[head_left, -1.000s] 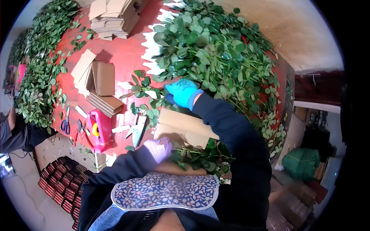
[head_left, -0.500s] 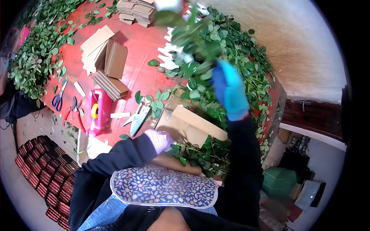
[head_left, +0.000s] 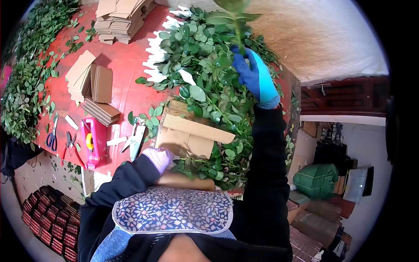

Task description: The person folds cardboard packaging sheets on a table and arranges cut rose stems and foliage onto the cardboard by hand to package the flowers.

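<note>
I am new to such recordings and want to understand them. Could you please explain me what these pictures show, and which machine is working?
There is no machine: a person works with two gloved hands. The camera sits on the person's head, looking forward and down.

On the red table lie a large pile of leafy stems, cardboard pieces, a pink tape dispenser, scissors and red-handled pruning shears.

The right hand, in a blue glove, holds up a leafy stem. The left hand, in a pale lilac glove, is beside a bent cardboard sheet; whether it grips anything is unclear.
</note>
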Available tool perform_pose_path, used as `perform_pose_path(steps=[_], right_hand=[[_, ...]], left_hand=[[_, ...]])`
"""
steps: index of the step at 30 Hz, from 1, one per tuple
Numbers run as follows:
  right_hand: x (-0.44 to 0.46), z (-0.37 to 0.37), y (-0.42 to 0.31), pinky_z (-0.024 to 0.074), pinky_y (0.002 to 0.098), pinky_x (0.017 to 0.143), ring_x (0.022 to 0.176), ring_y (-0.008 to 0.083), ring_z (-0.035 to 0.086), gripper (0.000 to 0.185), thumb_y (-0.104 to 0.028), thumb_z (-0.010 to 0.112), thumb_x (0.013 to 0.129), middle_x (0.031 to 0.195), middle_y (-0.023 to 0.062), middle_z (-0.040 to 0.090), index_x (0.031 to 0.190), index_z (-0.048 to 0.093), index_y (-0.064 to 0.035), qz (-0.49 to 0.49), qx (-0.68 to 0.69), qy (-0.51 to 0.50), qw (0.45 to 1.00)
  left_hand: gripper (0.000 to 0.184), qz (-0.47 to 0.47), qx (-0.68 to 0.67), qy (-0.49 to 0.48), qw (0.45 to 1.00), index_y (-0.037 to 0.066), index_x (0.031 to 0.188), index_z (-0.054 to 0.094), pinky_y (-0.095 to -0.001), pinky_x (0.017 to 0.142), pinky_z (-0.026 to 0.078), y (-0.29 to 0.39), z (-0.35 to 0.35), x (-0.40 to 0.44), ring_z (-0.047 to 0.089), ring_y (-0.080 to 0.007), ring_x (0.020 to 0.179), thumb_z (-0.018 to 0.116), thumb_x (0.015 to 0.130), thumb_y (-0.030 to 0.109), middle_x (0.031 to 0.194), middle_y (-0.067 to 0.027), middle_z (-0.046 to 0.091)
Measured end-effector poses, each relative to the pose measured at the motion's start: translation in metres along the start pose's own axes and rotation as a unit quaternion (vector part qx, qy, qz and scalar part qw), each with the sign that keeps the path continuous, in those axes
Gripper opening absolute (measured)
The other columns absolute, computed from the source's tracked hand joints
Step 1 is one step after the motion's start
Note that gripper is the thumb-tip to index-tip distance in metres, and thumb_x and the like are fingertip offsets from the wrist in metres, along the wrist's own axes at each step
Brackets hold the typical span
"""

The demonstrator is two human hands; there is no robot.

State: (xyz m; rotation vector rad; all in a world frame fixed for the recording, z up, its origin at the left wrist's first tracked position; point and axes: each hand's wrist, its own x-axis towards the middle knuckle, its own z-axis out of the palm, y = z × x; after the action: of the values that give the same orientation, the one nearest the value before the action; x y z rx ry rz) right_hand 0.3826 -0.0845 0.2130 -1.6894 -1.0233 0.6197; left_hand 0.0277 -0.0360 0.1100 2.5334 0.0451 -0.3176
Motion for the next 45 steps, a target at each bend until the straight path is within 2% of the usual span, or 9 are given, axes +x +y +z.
perform_pose_path(steps=[7, 14, 17, 19, 21, 29, 32, 35, 45], right_hand=[[-0.025, 0.006, 0.036, 0.0460, 0.0349, 0.057, 0.058, 0.0205, 0.057, 0.033, -0.036, 0.060, 0.098, 0.065, 0.0085, 0.060, 0.095, 0.066, -0.0039, -0.022, -0.379, -0.099, 0.920], [-0.047, 0.024, 0.117, 0.0498, 0.0473, 0.067, 0.071, 0.0371, 0.065, 0.037, -0.039, 0.058, 0.095, 0.081, 0.0191, 0.067, 0.095, 0.065, -0.0032, 0.138, -0.468, -0.294, 0.822], [-0.063, 0.019, 0.134, 0.0510, 0.0477, 0.069, 0.079, 0.0371, 0.067, 0.036, -0.032, 0.063, 0.093, 0.095, 0.0204, 0.069, 0.115, 0.064, -0.0031, 0.005, -0.387, -0.154, 0.909], [-0.052, 0.024, 0.008, 0.0524, 0.0353, 0.067, 0.077, 0.0252, 0.068, 0.037, -0.023, 0.061, 0.096, 0.092, 0.0138, 0.070, 0.128, 0.061, -0.0058, 0.171, -0.302, -0.115, 0.931], [-0.060, 0.018, -0.013, 0.0495, 0.0350, 0.057, 0.064, 0.0221, 0.065, 0.037, -0.005, 0.062, 0.091, 0.081, 0.0114, 0.068, 0.128, 0.062, -0.0081, -0.184, -0.311, 0.014, 0.932], [-0.160, 0.025, -0.035, 0.0486, 0.0416, 0.058, 0.065, 0.0318, 0.063, 0.036, -0.013, 0.069, 0.083, 0.073, 0.0103, 0.064, 0.119, 0.066, -0.0086, -0.046, -0.350, -0.342, 0.871], [-0.203, 0.034, 0.024, 0.0476, 0.0436, 0.058, 0.064, 0.0307, 0.063, 0.029, -0.015, 0.065, 0.084, 0.070, 0.0095, 0.062, 0.113, 0.066, -0.0128, -0.005, -0.362, -0.297, 0.883], [-0.224, 0.050, 0.065, 0.0491, 0.0430, 0.059, 0.065, 0.0300, 0.064, 0.031, -0.017, 0.064, 0.084, 0.071, 0.0091, 0.062, 0.115, 0.065, -0.0116, -0.014, -0.381, -0.271, 0.884], [-0.228, 0.050, 0.074, 0.0509, 0.0435, 0.058, 0.065, 0.0293, 0.065, 0.036, -0.018, 0.061, 0.085, 0.073, 0.0084, 0.064, 0.121, 0.061, -0.0135, 0.013, -0.410, -0.316, 0.856]], left_hand=[[0.015, 0.025, 0.005, 0.042, 0.999, 0.009, 0.093, 0.059, -0.0408, 0.053, 0.050, -0.005, 0.007, -0.002, 0.065, -0.0275, 0.068, 0.058, 0.088, 0.024, 0.077, -0.0108, 0.060], [0.013, -0.031, 0.007, -0.023, 0.999, 0.009, 0.091, 0.064, -0.0425, 0.061, 0.053, -0.002, 0.008, 0.002, 0.067, -0.0312, 0.072, 0.061, 0.083, 0.019, 0.082, -0.0138, 0.064], [0.013, -0.018, 0.002, 0.025, 1.000, 0.010, 0.089, 0.064, -0.0430, 0.059, 0.052, -0.004, 0.010, 0.000, 0.067, -0.0304, 0.071, 0.062, 0.083, 0.021, 0.080, -0.0124, 0.064], [0.023, 0.003, -0.003, -0.004, 1.000, 0.009, 0.098, 0.062, -0.0423, 0.056, 0.051, -0.005, -0.002, -0.003, 0.065, -0.0298, 0.069, 0.062, 0.088, 0.029, 0.079, -0.0119, 0.062], [0.026, -0.011, -0.022, -0.004, 1.000, 0.013, 0.106, 0.063, -0.0430, 0.057, 0.051, -0.009, 0.003, -0.003, 0.065, -0.0294, 0.070, 0.064, 0.088, 0.033, 0.080, -0.0107, 0.062], [0.034, 0.042, -0.221, 0.120, 0.967, 0.017, 0.121, 0.067, -0.0373, 0.064, 0.055, -0.029, 0.021, 0.001, 0.067, -0.0281, 0.072, 0.065, 0.089, 0.026, 0.086, -0.0099, 0.068], [0.040, -0.101, -0.041, -0.086, 0.990, 0.022, 0.124, 0.067, -0.0398, 0.069, 0.055, -0.014, -0.002, -0.004, 0.066, -0.0285, 0.074, 0.068, 0.085, 0.032, 0.088, -0.0091, 0.068], [0.043, 0.027, -0.059, 0.089, 0.994, 0.018, 0.126, 0.065, -0.0368, 0.074, 0.055, -0.025, 0.014, -0.006, 0.065, -0.0272, 0.083, 0.069, 0.086, 0.033, 0.092, -0.0079, 0.069], [0.041, -0.029, -0.175, 0.072, 0.981, 0.009, 0.108, 0.069, -0.0361, 0.081, 0.056, -0.033, 0.024, 0.000, 0.066, -0.0262, 0.104, 0.081, 0.069, 0.017, 0.133, -0.0081, 0.058]])
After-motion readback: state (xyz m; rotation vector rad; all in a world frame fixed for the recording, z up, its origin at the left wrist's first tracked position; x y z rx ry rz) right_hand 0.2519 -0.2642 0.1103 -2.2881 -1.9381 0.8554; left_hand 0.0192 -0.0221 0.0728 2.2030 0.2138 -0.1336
